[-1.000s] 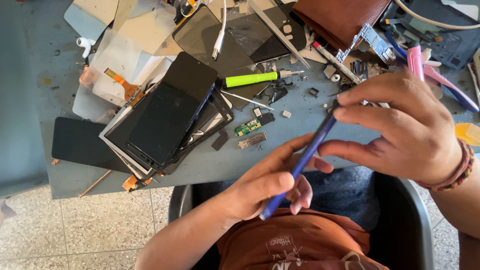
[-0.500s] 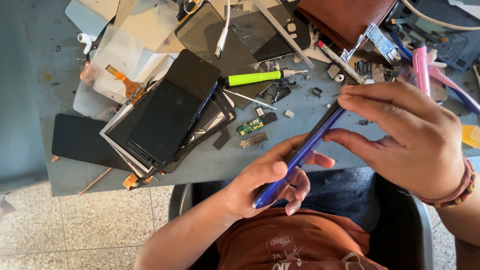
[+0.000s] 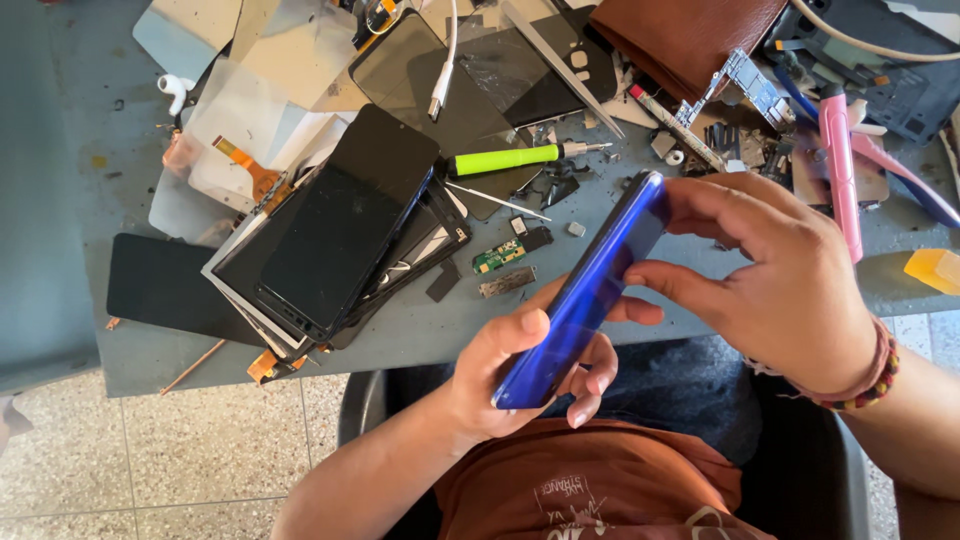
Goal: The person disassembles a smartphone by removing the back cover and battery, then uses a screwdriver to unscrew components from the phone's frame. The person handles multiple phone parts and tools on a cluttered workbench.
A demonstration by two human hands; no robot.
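Observation:
A shiny blue phone (image 3: pixel 585 295) is held tilted above my lap, just off the grey table's front edge. My left hand (image 3: pixel 515 375) grips its lower end, thumb on top and fingers underneath. My right hand (image 3: pixel 775 275) holds the upper end, fingertips curled over the top edge and thumb pressed against the side. A beaded bracelet (image 3: pixel 868 375) circles my right wrist.
A stack of black phone screens and frames (image 3: pixel 335 235) lies on the grey table (image 3: pixel 150 350) at left. Nearby are a green-handled screwdriver (image 3: pixel 510 158), a small green circuit board (image 3: pixel 497 257), a pink tool (image 3: pixel 838 165), a brown wallet (image 3: pixel 680 35), a white cable (image 3: pixel 446 60) and loose parts.
The phone has turned from nearly edge-on to show more of its blue back. My right hand has slid to its top end; my left thumb now rests on it.

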